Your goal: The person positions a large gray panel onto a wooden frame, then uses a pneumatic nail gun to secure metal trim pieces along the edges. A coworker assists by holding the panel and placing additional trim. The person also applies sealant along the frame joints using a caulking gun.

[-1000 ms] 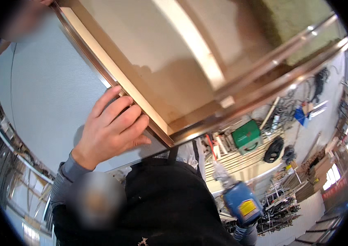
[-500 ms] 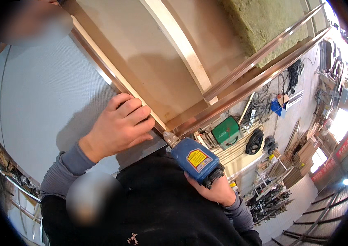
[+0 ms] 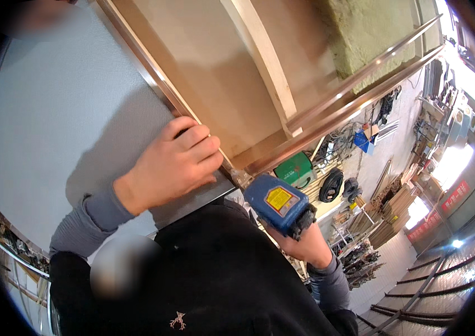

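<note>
My left hand (image 3: 173, 162) lies over the near end of a copper-coloured metal edge (image 3: 159, 78), its fingers curled over the thin wood strip along the inner side. In my right hand (image 3: 304, 243) is a blue nail gun (image 3: 276, 201) with a yellow label. Its metal nose (image 3: 240, 178) is at the near corner of the frame, close to my left fingertips. Whether the nose presses on the frame cannot be told. Inside the frame, a pale wood slat (image 3: 265, 61) crosses the brown backing (image 3: 204, 95). My right fingers are mostly hidden behind the gun.
A grey textured panel (image 3: 41, 106) extends left. Yellowish insulation (image 3: 360, 45) fills the frame's far right, near two copper-coloured rails (image 3: 355, 103). Beyond the frame are a green case (image 3: 293, 171), a black coil (image 3: 331, 185), a blue box (image 3: 365, 140) and stacked boards (image 3: 397, 215).
The view has shifted a little, and both hands and the nail gun appear farther right. The wood strip beside my left hand shows narrower. Both grips stay the same.
</note>
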### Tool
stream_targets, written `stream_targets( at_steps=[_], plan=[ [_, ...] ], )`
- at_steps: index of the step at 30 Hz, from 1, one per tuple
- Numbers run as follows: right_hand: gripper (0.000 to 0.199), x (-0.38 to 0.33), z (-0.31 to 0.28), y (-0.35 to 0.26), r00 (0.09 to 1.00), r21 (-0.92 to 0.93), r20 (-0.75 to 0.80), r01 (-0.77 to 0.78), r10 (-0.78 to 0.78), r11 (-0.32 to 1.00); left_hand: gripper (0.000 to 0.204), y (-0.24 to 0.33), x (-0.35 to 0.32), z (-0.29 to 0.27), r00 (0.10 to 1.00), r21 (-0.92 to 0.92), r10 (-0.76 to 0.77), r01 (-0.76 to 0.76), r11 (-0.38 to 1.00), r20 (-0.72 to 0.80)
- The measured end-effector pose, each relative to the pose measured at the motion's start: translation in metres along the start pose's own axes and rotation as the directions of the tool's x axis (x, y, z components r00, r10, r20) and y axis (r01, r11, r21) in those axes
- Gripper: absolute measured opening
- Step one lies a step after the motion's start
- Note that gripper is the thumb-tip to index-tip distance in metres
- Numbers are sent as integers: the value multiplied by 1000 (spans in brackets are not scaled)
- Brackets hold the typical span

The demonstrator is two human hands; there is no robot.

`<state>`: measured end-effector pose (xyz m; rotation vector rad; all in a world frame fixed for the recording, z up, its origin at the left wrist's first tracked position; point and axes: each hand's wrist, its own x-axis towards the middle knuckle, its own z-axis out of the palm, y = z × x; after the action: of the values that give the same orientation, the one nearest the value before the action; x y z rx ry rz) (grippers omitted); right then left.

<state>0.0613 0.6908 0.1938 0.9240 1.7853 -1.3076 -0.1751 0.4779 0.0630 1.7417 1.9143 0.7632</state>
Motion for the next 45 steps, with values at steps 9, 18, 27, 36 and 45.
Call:
stream_targets(
  at_steps=[9, 18, 27, 36, 45],
  plan=[
    [35, 28, 8, -66, 984, 151, -164, 89, -64, 984, 31, -94, 5, -80, 994, 196, 14, 7, 980, -107],
    [34, 58, 13, -117, 962, 153, -191, 228, -197, 962, 18, -129, 7, -118, 972, 222, 75, -25, 975, -222],
    [33, 123, -2, -217, 966, 49, -76, 250, -246, 967, 16, -162, -11, -135, 961, 235, 45, 21, 972, -272],
    [27, 135, -14, -256, 997, 15, -5, 80, -80, 997, 17, -168, -10, -132, 947, 219, 80, -11, 976, -311],
    [28, 124, -23, -238, 971, 152, 52, 224, -234, 963, 14, -139, -9, -142, 972, 242, -66, 121, 963, -224]
  ],
)
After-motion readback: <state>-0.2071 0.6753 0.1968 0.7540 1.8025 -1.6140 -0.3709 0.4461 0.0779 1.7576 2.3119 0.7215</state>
